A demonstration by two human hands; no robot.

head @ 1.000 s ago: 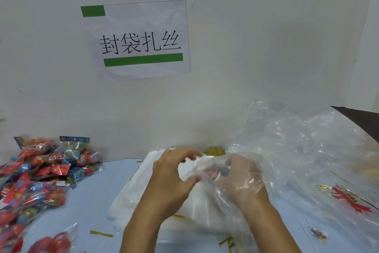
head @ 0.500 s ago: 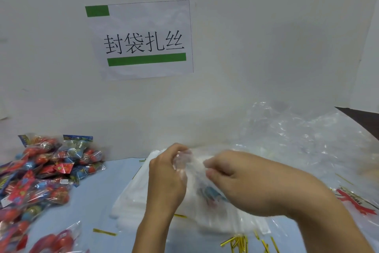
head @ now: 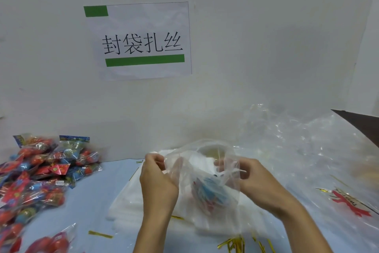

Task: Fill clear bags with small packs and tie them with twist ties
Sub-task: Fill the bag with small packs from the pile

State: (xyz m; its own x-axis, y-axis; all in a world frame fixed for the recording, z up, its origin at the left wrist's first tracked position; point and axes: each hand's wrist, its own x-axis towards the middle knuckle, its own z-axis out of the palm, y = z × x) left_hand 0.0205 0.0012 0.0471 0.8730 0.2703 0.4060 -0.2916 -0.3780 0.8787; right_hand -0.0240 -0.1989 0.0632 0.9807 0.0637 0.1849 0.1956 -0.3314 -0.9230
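Note:
I hold a clear bag (head: 207,172) up in front of me with its mouth spread open. My left hand (head: 158,181) pinches the left edge of the mouth, and my right hand (head: 256,183) pinches the right edge. A small blue and red pack (head: 209,191) lies inside the bag. Under it sits a flat stack of clear bags (head: 131,199). Gold twist ties (head: 235,243) lie loose near the front edge. A heap of red and blue small packs (head: 41,172) fills the left side.
A single gold tie (head: 100,234) lies on the pale blue table (head: 106,170). A big crumpled clear plastic wrap (head: 307,150) with a red print (head: 350,203) covers the right. A white wall with a paper sign (head: 141,41) stands close behind.
My right hand has drawn out of the bag and moved to its right edge. Both hands have pulled the mouth apart and lifted the bag, with the small pack now inside.

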